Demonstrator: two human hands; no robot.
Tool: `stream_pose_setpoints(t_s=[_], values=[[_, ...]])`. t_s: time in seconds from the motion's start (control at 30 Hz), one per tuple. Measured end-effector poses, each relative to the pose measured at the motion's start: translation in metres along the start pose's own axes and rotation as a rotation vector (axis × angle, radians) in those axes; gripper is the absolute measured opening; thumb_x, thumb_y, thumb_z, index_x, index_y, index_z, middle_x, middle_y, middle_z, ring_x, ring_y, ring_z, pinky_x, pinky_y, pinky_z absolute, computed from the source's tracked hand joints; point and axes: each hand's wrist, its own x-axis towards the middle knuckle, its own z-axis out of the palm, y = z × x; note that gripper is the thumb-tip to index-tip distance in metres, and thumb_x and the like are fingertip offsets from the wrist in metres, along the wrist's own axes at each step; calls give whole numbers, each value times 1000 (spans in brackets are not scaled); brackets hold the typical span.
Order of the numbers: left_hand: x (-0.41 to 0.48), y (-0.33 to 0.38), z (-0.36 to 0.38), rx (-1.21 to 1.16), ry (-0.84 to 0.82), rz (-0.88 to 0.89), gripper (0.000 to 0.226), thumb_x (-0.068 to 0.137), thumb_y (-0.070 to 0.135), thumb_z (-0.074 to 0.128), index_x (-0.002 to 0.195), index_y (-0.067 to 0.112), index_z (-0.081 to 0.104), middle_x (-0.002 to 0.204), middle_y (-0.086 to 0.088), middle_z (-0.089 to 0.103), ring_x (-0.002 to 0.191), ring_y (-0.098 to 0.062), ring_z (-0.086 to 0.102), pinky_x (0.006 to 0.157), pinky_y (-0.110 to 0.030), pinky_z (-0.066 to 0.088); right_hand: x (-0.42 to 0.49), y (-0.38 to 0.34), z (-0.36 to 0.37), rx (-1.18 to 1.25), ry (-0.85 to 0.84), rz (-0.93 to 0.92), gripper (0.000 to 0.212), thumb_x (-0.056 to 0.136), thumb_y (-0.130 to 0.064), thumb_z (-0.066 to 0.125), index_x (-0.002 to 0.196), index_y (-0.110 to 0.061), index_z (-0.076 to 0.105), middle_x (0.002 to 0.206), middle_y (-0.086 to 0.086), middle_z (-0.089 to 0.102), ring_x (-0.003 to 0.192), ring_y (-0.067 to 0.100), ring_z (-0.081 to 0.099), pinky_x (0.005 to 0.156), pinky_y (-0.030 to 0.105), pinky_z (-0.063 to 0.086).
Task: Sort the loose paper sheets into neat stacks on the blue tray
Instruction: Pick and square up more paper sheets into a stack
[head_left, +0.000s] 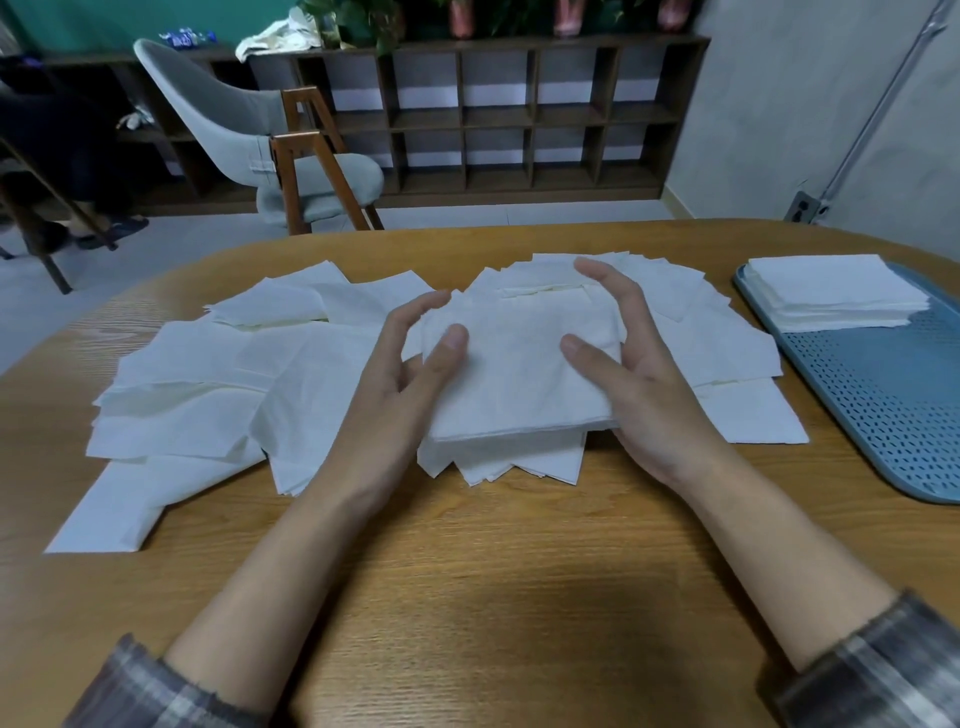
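Holding a small stack (514, 374) of white sheets between both hands at centre frame; left hand (410, 374) curls round its left side, thumb lying on top, fingers bent at the far left corner; right hand (644, 384) grips the right side likewise, thumb on top, fingers arched over the far right edge. Near edge of the small stack looks fairly even; the sheets just under it fan out, corners pointing toward the lower frame.

Loose sheets (208, 395) spread across the left and middle of the frame, overlapping, edges at mixed angles; more lie behind and to the right of my hands.

Blue tray (883, 405) at right edge of frame, partly cut off; a finished stack (831, 291) sits on its far end, sides roughly squared; the near perforated part is bare.

A narrow strip of bare table (467, 571) lies between the rightmost sheets and the tray's rim; open wood fills the lower frame between my forearms.
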Motion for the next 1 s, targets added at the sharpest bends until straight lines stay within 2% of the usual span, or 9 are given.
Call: stream_pose_setpoints(t_s=[0.1,0.17,0.23,0.33,0.43,0.57,0.7,0.83,1.0], values=[[0,-1,1,-7,26,21,54,94,33,76,138,52,50,106,10,79,92,-11,77,78,-33,63,0,5,-2,-104,3,8,50,108,-23,60,142,-56,46,153,-7,52,134,19,59,110,49,52],[1,-5,-1,-17,57,18,55,96,25,76,138,50,51,111,8,79,96,-17,78,83,-45,64,-1,2,-2,3,-60,37,43,106,-25,60,140,-51,53,148,-7,58,128,17,64,99,37,56],[2,-8,-4,-14,68,30,52,98,23,75,138,48,52,114,6,78,99,-18,77,84,-48,64,-3,-6,-2,105,-126,77,35,101,-31,61,135,-41,64,139,-8,63,118,14,68,86,27,55],[3,-9,-4,16,27,90,50,101,20,70,140,43,51,117,10,76,103,-14,75,82,-45,65,-3,-4,-5,18,-152,86,30,94,-39,66,122,-36,76,133,-14,68,125,11,63,98,34,51],[4,-13,-3,116,-38,175,51,103,19,67,144,42,47,130,14,69,118,-10,68,94,-43,60,-1,3,-7,-174,-37,28,19,98,-21,72,114,-27,81,126,-17,74,129,1,60,114,35,41],[5,-24,-1,404,-62,342,63,96,20,76,148,36,43,147,17,48,138,-4,47,111,-31,47,2,8,-12,-255,153,-28,20,99,-8,71,108,-23,82,114,-19,78,120,-6,63,109,21,44],[7,-28,-5,532,-234,300,75,83,25,88,141,40,44,141,23,48,133,-3,48,107,-28,45,5,12,-14,-289,253,-38,22,99,-7,70,106,-23,82,110,-22,78,116,-10,63,103,9,42],[8,-29,-7,641,-312,359,59,78,37,92,125,40,58,130,22,51,129,-3,50,101,-18,42,5,15,-16,-288,315,-14,24,98,-5,68,105,-24,82,108,-25,77,113,-15,61,96,1,40],[8,-33,-7,683,-351,352,21,83,38,87,101,36,74,109,19,63,113,-8,60,99,-36,48,7,16,-21,-274,367,-26,24,98,-4,67,106,-21,82,109,-21,78,112,-16,61,91,-3,38]])
